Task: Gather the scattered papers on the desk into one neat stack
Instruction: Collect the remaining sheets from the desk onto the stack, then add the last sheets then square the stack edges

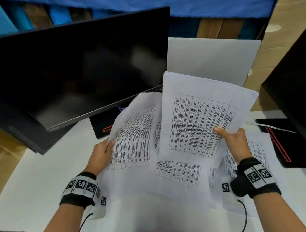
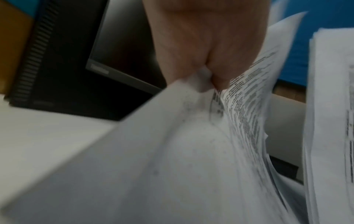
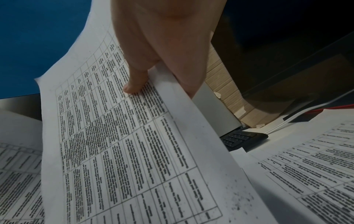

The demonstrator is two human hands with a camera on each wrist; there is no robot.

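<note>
My right hand (image 1: pixel 230 136) grips a sheaf of several printed sheets (image 1: pixel 200 115) lifted above the white desk (image 1: pixel 33 183), thumb on the top page; the right wrist view shows that thumb (image 3: pixel 134 86) pressing the printed table of the sheaf (image 3: pixel 134 151). My left hand (image 1: pixel 103 152) pinches the left edge of a bowed printed sheet (image 1: pixel 131 133), and in the left wrist view the left hand (image 2: pixel 201 60) bunches that sheet (image 2: pixel 191 151) between its fingers. More printed papers (image 1: pixel 178 173) lie flat on the desk under both hands.
A tilted black monitor (image 1: pixel 73 71) stands at the back left, its base (image 1: pixel 103 128) just beyond the papers. A second black monitor (image 1: pixel 298 83) and its red-lined base (image 1: pixel 282 146) stand at the right. A black keyboard (image 3: pixel 243 137) lies partly under papers. A white board (image 1: pixel 210 59) leans behind.
</note>
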